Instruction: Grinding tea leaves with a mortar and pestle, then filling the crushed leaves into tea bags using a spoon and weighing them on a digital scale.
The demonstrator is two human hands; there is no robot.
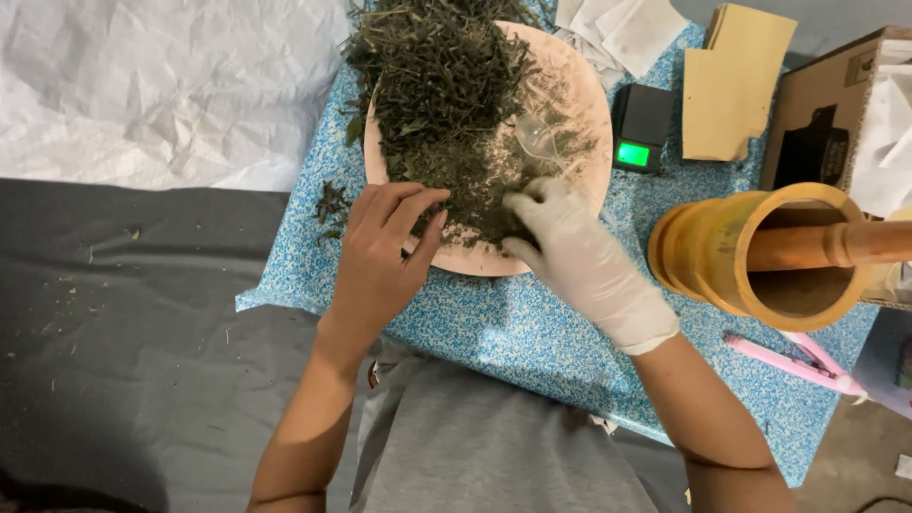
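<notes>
On a blue mat (532, 328), both hands' fingers (418, 204) pinch dried herbs (437, 85).

Left hand (385, 252): bare, palm down, wrist straight, forearm running up from the lower left. Fingers bent and drawn together, fingertips (429, 201) meeting the thumb in a loose pinch. Right hand (575, 256): in a white glove that ends at the wrist, forearm bare, entering from the lower right. Fingers curled downward, knuckles up, fingertips pointed toward the left hand. The two hands sit near each other, fingertips apart, forearms converging in a V.
</notes>
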